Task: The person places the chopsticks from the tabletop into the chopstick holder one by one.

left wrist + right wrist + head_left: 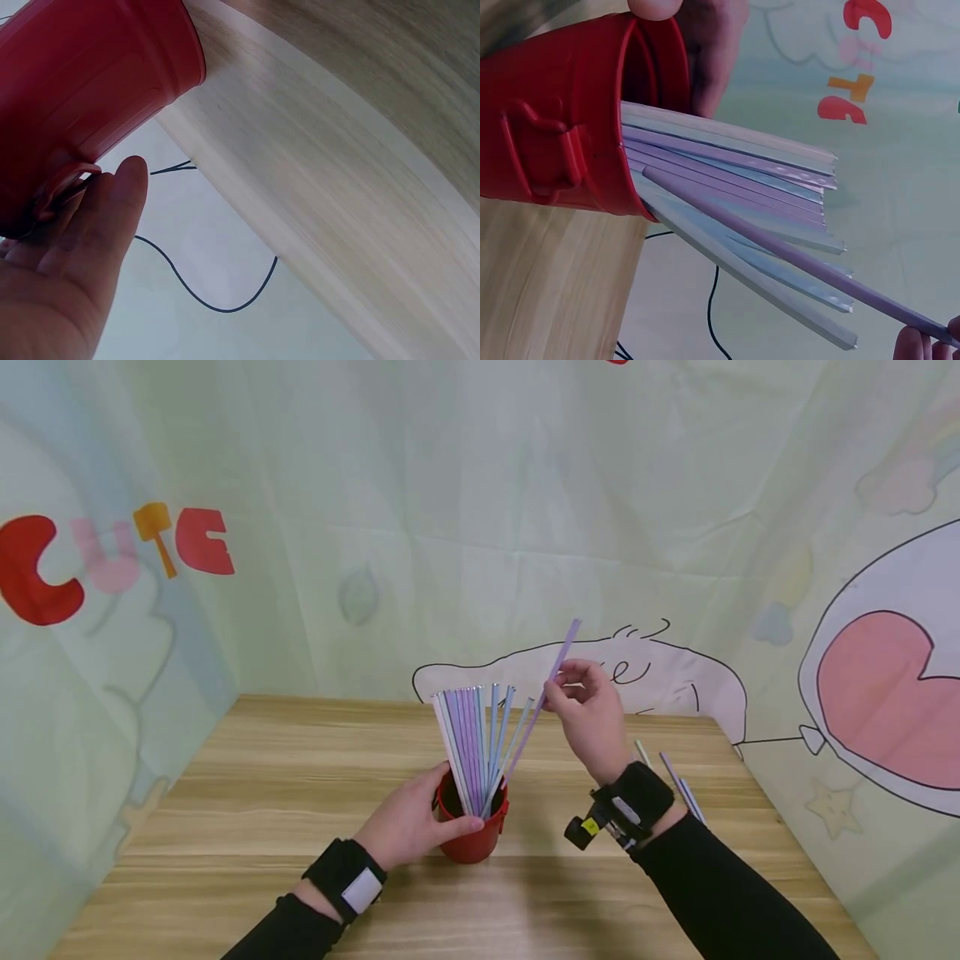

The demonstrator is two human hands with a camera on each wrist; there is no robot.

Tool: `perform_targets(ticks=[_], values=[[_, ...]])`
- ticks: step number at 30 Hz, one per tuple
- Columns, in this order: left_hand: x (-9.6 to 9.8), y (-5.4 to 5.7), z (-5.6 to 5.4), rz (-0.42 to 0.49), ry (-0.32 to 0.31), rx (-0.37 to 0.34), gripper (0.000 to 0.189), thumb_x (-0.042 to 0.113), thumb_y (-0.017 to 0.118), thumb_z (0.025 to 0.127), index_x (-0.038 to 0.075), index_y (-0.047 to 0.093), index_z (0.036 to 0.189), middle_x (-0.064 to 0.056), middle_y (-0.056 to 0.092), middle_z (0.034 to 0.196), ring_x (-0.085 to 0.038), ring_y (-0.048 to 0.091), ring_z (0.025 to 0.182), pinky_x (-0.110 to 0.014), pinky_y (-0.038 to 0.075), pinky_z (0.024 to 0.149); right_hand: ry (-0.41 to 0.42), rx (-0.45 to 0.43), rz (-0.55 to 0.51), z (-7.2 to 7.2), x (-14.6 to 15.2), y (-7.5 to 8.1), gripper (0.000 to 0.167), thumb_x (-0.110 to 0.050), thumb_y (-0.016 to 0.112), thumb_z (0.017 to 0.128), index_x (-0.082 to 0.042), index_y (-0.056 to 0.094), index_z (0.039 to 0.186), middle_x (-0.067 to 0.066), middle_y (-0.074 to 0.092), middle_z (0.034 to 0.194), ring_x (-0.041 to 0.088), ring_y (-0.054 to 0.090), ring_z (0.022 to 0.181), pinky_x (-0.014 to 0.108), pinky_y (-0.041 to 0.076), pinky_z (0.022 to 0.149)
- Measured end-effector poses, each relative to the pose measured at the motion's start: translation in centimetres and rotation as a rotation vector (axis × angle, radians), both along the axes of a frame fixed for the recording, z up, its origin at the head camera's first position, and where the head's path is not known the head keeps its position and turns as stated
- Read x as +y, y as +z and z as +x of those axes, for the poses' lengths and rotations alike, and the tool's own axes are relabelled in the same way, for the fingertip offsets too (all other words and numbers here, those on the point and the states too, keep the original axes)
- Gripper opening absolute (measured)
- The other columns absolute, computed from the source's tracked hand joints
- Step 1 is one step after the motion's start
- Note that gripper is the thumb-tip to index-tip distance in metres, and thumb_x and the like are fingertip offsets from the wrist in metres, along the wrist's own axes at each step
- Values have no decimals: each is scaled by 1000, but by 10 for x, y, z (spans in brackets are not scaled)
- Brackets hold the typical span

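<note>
A small red bucket (472,843) stands on the table, holding a bunch of thin pastel straw-like sticks (467,743) in white, purple and blue. My left hand (408,818) grips the bucket from the left, thumb at the front of its rim; in the left wrist view its fingers lie by a side handle (64,184). Above and right of the bucket, my right hand (592,714) pinches a purple straw-like stick (566,647) near its upper end. That stick slants down to the bucket's mouth, its lower end (656,178) near the rim in the right wrist view.
More sticks (678,785) lie on the right of the wooden table (300,777), partly hidden behind my right wrist. A printed cloth (480,527) hangs behind the table and along both sides. Each wrist wears a black band, and a small camera (581,832) sticks out from the right one.
</note>
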State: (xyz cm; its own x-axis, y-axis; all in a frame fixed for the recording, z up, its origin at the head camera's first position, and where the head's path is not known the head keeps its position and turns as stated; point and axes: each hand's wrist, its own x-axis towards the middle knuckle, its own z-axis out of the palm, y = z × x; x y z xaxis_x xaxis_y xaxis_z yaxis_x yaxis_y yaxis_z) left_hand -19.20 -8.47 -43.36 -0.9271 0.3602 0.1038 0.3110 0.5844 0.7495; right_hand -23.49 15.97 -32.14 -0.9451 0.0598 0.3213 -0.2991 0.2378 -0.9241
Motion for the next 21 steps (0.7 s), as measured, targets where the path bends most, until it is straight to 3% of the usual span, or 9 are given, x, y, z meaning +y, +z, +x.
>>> perform_targets(ticks=[13,21], values=[[0,0,0,9,0,-4,95,68,76,77,34,36,156,2,56,150,-25,61,129,-54,52,105,18,-47,27,4,-8,-23,29,-11,67,98,-6,56,124,12,58,108,25,65,94,33,63,84],[0,0,0,10,2,-6,94,67,77,78,33,37,156,1,57,148,-26,62,128,-54,53,104,18,-67,48,9,-12,-39,29,-11,68,98,-5,56,124,13,59,109,25,64,95,26,62,80]])
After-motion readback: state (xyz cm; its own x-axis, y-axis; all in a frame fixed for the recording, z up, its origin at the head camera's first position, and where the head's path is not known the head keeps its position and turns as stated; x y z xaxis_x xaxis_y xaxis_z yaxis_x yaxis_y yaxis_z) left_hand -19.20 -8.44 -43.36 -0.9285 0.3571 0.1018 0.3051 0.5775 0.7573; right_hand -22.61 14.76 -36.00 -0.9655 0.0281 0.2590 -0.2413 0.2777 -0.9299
